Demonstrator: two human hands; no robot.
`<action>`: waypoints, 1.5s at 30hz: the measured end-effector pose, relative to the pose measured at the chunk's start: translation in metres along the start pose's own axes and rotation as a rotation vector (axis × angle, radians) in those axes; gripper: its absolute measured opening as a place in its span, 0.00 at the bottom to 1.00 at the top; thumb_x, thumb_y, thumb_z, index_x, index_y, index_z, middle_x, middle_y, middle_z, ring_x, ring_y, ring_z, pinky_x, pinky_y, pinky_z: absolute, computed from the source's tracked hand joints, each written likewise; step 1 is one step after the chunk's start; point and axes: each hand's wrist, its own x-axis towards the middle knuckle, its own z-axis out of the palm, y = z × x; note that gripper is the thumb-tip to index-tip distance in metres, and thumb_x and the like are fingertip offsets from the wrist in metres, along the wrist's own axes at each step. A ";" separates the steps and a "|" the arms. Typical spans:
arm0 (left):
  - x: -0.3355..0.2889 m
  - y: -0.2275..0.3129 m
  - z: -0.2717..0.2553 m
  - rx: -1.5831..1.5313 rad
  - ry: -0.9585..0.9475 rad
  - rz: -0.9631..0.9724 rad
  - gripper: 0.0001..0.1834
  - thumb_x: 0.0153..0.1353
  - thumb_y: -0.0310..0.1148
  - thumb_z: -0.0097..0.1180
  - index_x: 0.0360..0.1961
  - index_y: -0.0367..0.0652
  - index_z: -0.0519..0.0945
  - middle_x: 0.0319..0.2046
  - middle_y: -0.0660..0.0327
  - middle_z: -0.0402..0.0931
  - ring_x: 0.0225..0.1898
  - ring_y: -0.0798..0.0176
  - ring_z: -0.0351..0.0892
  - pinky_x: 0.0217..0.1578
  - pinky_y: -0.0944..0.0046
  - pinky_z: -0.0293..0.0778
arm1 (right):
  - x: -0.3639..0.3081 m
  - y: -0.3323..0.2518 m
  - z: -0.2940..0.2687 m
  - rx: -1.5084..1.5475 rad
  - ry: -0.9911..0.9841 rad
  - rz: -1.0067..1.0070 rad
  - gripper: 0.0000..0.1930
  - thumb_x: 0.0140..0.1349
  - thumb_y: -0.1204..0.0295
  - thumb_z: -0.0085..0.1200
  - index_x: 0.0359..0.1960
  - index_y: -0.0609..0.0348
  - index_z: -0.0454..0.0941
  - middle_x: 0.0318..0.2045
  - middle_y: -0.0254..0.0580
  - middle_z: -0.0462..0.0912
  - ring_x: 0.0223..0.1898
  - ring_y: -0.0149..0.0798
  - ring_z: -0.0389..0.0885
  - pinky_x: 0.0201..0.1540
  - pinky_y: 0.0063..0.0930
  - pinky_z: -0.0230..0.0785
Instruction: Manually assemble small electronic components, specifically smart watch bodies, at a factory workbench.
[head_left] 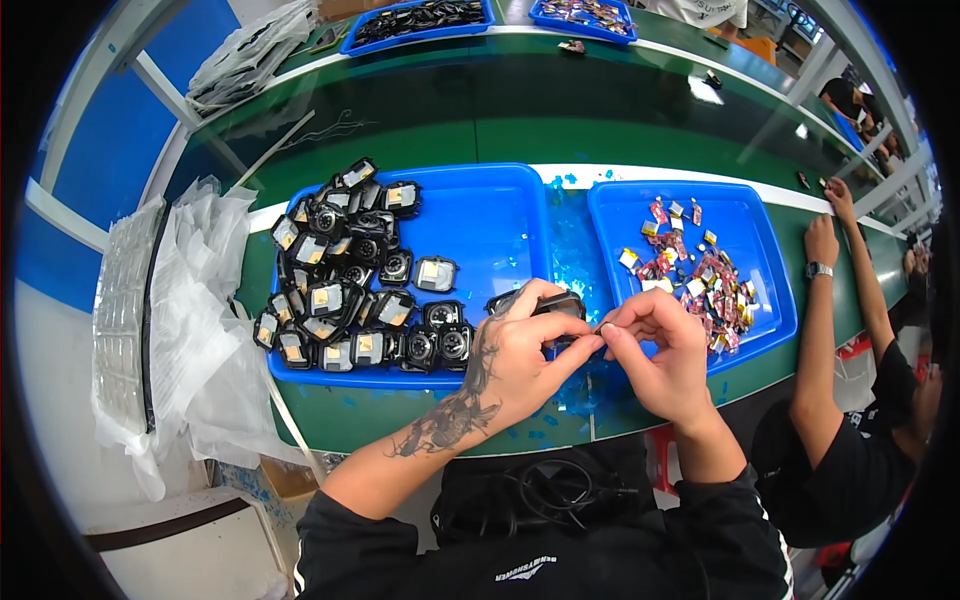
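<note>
My left hand [520, 350] is closed around a small black watch-like case [565, 304], held over the gap between two blue trays. My right hand [660, 350] is closed in a pinch, its fingertips meeting my left thumb and finger beside the case. Whatever sits in that pinch is too small and hidden to name. Many similar black cases [365, 250], some with a pale square on top, lie piled in the left blue tray [480, 210]. Small red and white parts with yellow bits [700, 285] are scattered in the right blue tray [745, 215].
Blue film scraps [570, 250] litter the green table between the trays. Crumpled plastic wrapping [205, 310] and a clear moulded tray [128, 310] stand at the left. Another person's arm [820, 350] is close on the right. More blue trays [420, 25] sit across the green conveyor.
</note>
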 end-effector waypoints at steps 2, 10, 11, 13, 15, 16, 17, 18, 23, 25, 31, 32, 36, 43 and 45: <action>0.001 0.001 0.000 0.053 -0.021 0.037 0.08 0.51 0.29 0.69 0.33 0.39 0.86 0.38 0.56 0.77 0.31 0.66 0.80 0.29 0.69 0.75 | 0.000 0.002 -0.001 -0.002 -0.008 0.021 0.05 0.58 0.82 0.59 0.34 0.67 0.75 0.29 0.41 0.83 0.29 0.29 0.84 0.31 0.19 0.75; 0.001 0.001 -0.001 -0.193 -0.008 -0.130 0.06 0.53 0.26 0.67 0.33 0.37 0.85 0.37 0.60 0.76 0.27 0.77 0.72 0.26 0.76 0.69 | 0.001 -0.002 0.003 -0.304 -0.019 -0.293 0.06 0.55 0.84 0.58 0.34 0.64 0.75 0.31 0.43 0.77 0.28 0.36 0.78 0.27 0.25 0.72; 0.001 0.000 -0.003 -0.239 -0.010 -0.168 0.06 0.53 0.25 0.67 0.33 0.36 0.85 0.37 0.61 0.75 0.26 0.80 0.70 0.25 0.77 0.67 | 0.000 -0.002 0.001 -0.304 -0.019 -0.295 0.06 0.55 0.84 0.58 0.34 0.64 0.75 0.31 0.43 0.77 0.28 0.36 0.78 0.27 0.25 0.72; 0.001 -0.006 0.001 -0.293 0.004 -0.161 0.07 0.53 0.25 0.67 0.33 0.36 0.85 0.37 0.62 0.74 0.26 0.81 0.68 0.24 0.79 0.64 | -0.003 -0.001 -0.006 -0.264 -0.084 -0.178 0.05 0.56 0.84 0.56 0.32 0.64 0.74 0.31 0.45 0.77 0.29 0.39 0.79 0.28 0.27 0.71; 0.002 -0.008 0.003 -0.355 0.001 -0.187 0.07 0.53 0.26 0.68 0.33 0.36 0.85 0.37 0.63 0.74 0.25 0.82 0.67 0.23 0.80 0.62 | -0.001 0.003 -0.010 -0.253 -0.069 -0.028 0.08 0.56 0.84 0.56 0.38 0.65 0.76 0.32 0.45 0.78 0.31 0.40 0.79 0.31 0.29 0.72; 0.002 -0.006 0.002 -0.354 -0.003 -0.185 0.07 0.53 0.26 0.68 0.33 0.36 0.85 0.37 0.63 0.74 0.25 0.82 0.67 0.23 0.80 0.62 | 0.003 -0.001 -0.009 -0.340 -0.101 -0.073 0.13 0.56 0.84 0.56 0.43 0.64 0.77 0.32 0.45 0.78 0.32 0.40 0.79 0.33 0.29 0.72; 0.002 -0.001 -0.001 -0.331 -0.029 -0.208 0.07 0.53 0.27 0.67 0.33 0.36 0.84 0.36 0.62 0.74 0.25 0.78 0.69 0.25 0.77 0.65 | 0.006 -0.004 -0.010 -0.426 -0.134 -0.117 0.17 0.56 0.84 0.57 0.49 0.62 0.77 0.32 0.44 0.79 0.34 0.39 0.80 0.35 0.30 0.72; 0.003 0.002 -0.003 -0.315 -0.061 -0.228 0.07 0.54 0.28 0.66 0.32 0.36 0.83 0.35 0.60 0.74 0.26 0.74 0.71 0.27 0.74 0.69 | 0.007 -0.005 -0.014 -0.366 -0.179 -0.080 0.22 0.55 0.84 0.57 0.53 0.58 0.78 0.34 0.43 0.80 0.36 0.38 0.80 0.38 0.29 0.72; 0.005 0.003 -0.008 -0.363 -0.281 -0.184 0.07 0.57 0.27 0.64 0.36 0.38 0.83 0.38 0.61 0.73 0.31 0.74 0.72 0.30 0.74 0.71 | 0.004 -0.001 -0.015 -0.100 -0.159 -0.172 0.13 0.53 0.84 0.60 0.41 0.61 0.84 0.37 0.43 0.81 0.35 0.35 0.79 0.37 0.25 0.71; 0.007 0.004 -0.004 -0.646 -0.212 -0.216 0.11 0.61 0.25 0.59 0.44 0.35 0.79 0.41 0.62 0.74 0.34 0.77 0.71 0.29 0.77 0.68 | 0.002 0.004 -0.022 0.085 -0.120 -0.166 0.11 0.52 0.85 0.61 0.38 0.64 0.83 0.38 0.45 0.81 0.37 0.35 0.81 0.38 0.24 0.73; 0.006 -0.008 -0.001 -0.804 -0.127 -0.243 0.21 0.66 0.20 0.48 0.58 0.40 0.57 0.46 0.53 0.75 0.45 0.66 0.79 0.38 0.70 0.76 | -0.010 -0.008 -0.034 0.335 0.148 0.029 0.10 0.55 0.87 0.56 0.39 0.71 0.81 0.29 0.44 0.82 0.35 0.34 0.82 0.38 0.24 0.74; 0.006 -0.006 -0.003 -0.816 -0.095 -0.286 0.21 0.66 0.20 0.49 0.58 0.38 0.60 0.47 0.52 0.76 0.44 0.66 0.80 0.37 0.71 0.76 | -0.008 -0.011 -0.033 0.129 0.160 -0.015 0.10 0.54 0.86 0.56 0.39 0.70 0.81 0.29 0.44 0.82 0.33 0.33 0.81 0.36 0.23 0.72; 0.008 -0.001 -0.009 -0.751 -0.114 -0.363 0.21 0.63 0.19 0.54 0.57 0.30 0.68 0.50 0.48 0.77 0.45 0.63 0.81 0.39 0.71 0.79 | -0.001 -0.016 -0.018 -0.128 0.078 -0.091 0.10 0.54 0.85 0.59 0.38 0.64 0.84 0.28 0.41 0.82 0.28 0.32 0.79 0.32 0.22 0.69; 0.002 0.003 0.001 -0.899 -0.035 -0.280 0.23 0.63 0.19 0.54 0.60 0.27 0.69 0.52 0.48 0.76 0.51 0.61 0.79 0.50 0.64 0.78 | 0.009 -0.017 0.008 -0.193 0.113 -0.296 0.09 0.54 0.84 0.60 0.38 0.63 0.83 0.29 0.43 0.83 0.26 0.30 0.79 0.29 0.22 0.71; 0.000 0.000 0.001 -0.827 -0.049 -0.232 0.23 0.63 0.19 0.54 0.60 0.29 0.70 0.52 0.50 0.77 0.50 0.64 0.79 0.51 0.66 0.78 | 0.006 -0.026 0.013 -0.105 0.199 -0.105 0.09 0.52 0.84 0.62 0.36 0.63 0.83 0.28 0.40 0.83 0.23 0.30 0.77 0.26 0.23 0.68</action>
